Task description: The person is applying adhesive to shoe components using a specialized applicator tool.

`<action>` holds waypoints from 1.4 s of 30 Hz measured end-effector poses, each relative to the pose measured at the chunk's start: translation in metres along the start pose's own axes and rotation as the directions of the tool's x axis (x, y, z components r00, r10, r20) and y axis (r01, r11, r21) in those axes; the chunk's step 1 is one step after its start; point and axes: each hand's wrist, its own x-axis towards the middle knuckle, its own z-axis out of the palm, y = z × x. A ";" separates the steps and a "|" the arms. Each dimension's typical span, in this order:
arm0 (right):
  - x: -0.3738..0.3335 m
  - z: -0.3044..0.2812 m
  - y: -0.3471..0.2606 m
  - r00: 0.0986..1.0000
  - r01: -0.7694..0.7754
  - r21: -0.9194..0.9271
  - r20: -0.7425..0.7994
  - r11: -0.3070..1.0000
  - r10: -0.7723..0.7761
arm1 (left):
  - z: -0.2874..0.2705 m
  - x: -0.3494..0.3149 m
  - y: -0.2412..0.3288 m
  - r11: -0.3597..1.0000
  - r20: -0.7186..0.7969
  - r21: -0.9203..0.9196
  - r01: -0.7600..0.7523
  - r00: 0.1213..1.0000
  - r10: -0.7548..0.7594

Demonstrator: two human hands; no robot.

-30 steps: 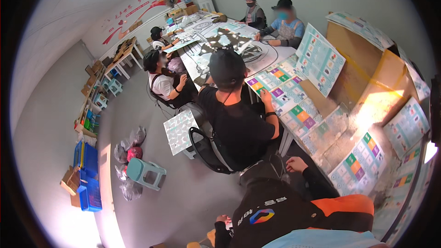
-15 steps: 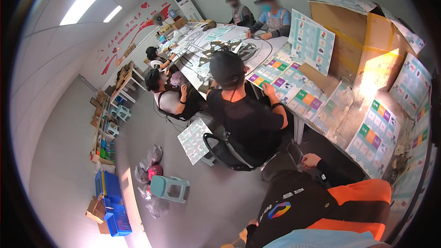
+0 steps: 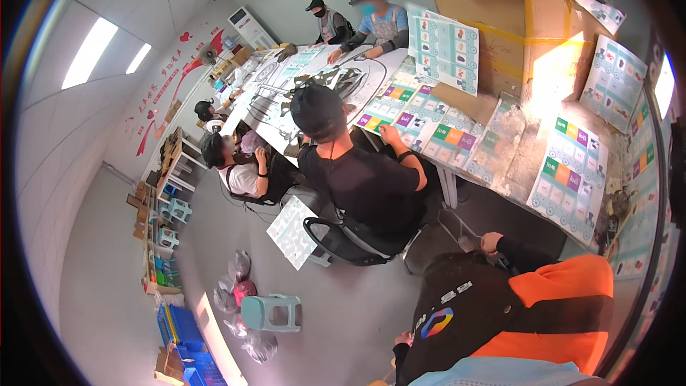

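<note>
My right hand, in a black sleeve, is at the right of my lap with its fingers curled closed. It is beside a thin grey loop; what it grips is too small to make out. My left hand shows only partly past the left edge of my black and orange apron, its fingers mostly hidden. Just ahead, a seated person in black rests one hand on printed sheets with coloured squares, which lie on the long table.
Several other people sit round the table. Large cardboard boxes stand on its right end, with more printed sheets about them. A pale green stool and plastic bags are on the floor at left. Blue crates line the lower left.
The whole view has shifted, so the table and people appear further left and the stool lower. My left hand appears higher and further right; my right hand stays curled by the grey loop.
</note>
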 end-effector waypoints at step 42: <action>-0.018 0.023 0.029 0.999 -0.013 0.064 -0.049 0.998 0.016 | 0.016 0.006 0.004 0.861 0.527 0.448 0.240 0.707 -0.471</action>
